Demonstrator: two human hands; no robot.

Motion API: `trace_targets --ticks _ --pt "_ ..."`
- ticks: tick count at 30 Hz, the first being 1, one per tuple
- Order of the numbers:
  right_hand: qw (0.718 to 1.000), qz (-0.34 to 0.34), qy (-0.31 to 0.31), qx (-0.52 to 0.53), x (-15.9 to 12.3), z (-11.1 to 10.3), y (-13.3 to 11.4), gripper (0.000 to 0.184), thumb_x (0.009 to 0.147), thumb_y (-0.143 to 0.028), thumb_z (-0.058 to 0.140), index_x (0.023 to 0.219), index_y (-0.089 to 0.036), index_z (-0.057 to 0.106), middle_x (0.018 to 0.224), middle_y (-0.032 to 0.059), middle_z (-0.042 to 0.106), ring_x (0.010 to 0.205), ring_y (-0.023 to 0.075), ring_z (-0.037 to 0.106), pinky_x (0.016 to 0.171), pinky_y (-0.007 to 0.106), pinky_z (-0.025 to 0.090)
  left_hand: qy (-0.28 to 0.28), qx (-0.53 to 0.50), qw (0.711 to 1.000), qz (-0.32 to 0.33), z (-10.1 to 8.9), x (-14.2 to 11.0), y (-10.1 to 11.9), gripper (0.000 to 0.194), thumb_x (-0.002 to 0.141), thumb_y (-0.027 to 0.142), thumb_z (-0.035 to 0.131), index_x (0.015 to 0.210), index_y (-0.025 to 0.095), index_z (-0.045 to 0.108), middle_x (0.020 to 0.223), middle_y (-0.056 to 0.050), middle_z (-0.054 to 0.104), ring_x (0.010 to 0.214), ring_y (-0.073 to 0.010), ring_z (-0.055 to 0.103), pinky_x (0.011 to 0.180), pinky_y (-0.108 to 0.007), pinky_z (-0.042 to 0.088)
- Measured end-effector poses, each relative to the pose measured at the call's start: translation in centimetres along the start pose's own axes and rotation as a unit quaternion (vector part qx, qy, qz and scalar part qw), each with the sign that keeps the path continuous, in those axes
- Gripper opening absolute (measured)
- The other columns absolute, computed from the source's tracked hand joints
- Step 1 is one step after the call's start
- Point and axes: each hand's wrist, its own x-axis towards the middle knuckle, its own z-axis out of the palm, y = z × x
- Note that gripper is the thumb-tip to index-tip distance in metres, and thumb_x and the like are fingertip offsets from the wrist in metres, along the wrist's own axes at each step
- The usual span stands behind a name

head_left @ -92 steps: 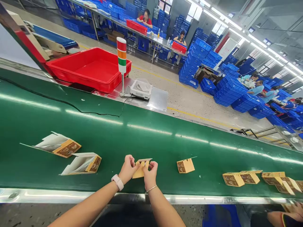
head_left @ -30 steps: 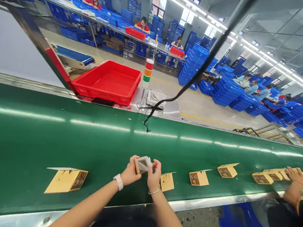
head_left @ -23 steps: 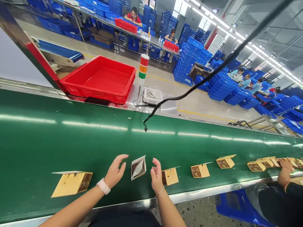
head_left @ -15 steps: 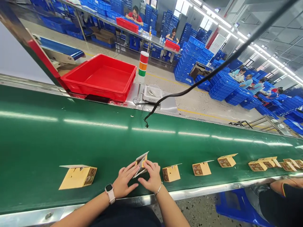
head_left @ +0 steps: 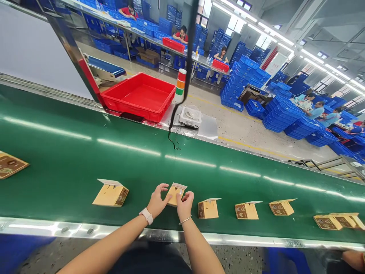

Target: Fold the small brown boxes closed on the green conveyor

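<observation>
tan box (head_left: 173, 198) on belt (head_left: 137, 165), flaps (head_left: 172, 190) now folded in, splayed earlier; lid (head_left: 179, 185) up, closing seems part done. left hand (head_left: 156, 202), right hand (head_left: 184, 207) flank it, fingers loosely open, thumbs touching.

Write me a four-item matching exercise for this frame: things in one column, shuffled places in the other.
1. central tan cardboard box
2. pale pink flat wristband
3. thin silver chain bracelet
4. large red plastic tray

A. beside the striped cylindrical signal light
B. on the right arm
C. between left hand and right hand
D. on the left arm

Pairs: 1-C, 2-D, 3-B, 4-A.
</observation>
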Motion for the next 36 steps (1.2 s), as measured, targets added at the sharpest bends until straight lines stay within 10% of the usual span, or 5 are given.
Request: trace_targets --ticks 13,20,25,30,36 --pt "0.997 0.060 -0.016 0.039 2.6 -1.8 2.2 0.040 0.080 -0.055 0.057 0.090 -0.017 0.053 0.073 0.0017 0.055 0.064 0.0164 0.055 0.057 0.027 0.050 -0.055 -0.141 0.963 -0.224 3.3 1.9 4.3 0.042 0.063 0.037 0.074 0.097 0.017 0.058 0.114 -0.015 0.065 0.102 -0.0260 0.064 0.087 -0.039 0.052" --pt "0.987 -0.102 0.124 -0.029 -2.0 -6.8 -2.1 0.033 0.088 -0.045 0.052 0.106 -0.018 0.050 0.100 0.0103 0.052 0.083 0.0190 0.053 0.069 0.031 0.047 -0.114 -0.031 0.991 0.065 -5.7 -8.1 2.8 0.031 0.083 0.051 0.052 0.068 0.024 0.058 0.063 0.000 0.059 0.059 -0.0180 0.056 0.058 -0.032 0.050" --pt "0.927 -0.313 -0.195 -0.066 -6.5 -2.1 -4.9 0.041 0.088 -0.037 0.053 0.125 -0.020 0.052 0.116 0.0123 0.059 0.105 0.0245 0.056 0.087 0.039 0.048 0.175 0.138 0.945 0.241 -13.2 -8.6 -2.4 0.026 0.082 0.043 0.059 0.104 0.030 0.055 0.100 -0.004 0.067 0.092 -0.0255 0.063 0.077 -0.042 0.053" --pt "0.860 -0.355 -0.296 -0.216 -5.8 3.9 -6.0 0.069 0.076 -0.050 0.068 0.137 -0.024 0.050 0.132 0.0101 0.058 0.114 0.0313 0.050 0.089 0.044 0.045 -0.041 0.320 0.886 0.332 -14.0 -3.5 -4.1 0.041 0.091 0.036 0.046 0.130 0.026 0.054 0.121 -0.009 0.068 0.114 -0.0278 0.059 0.081 -0.039 0.048" --pt "0.867 -0.407 -0.194 -0.213 -4.9 2.1 -7.2 0.053 0.080 -0.049 0.066 0.127 -0.025 0.057 0.124 0.0095 0.061 0.113 0.0314 0.049 0.092 0.046 0.043 -0.091 0.313 0.875 0.358 -13.1 -2.8 -2.5 0.042 0.091 0.032 0.050 0.131 0.024 0.056 0.125 -0.009 0.067 0.117 -0.0270 0.058 0.085 -0.039 0.047"
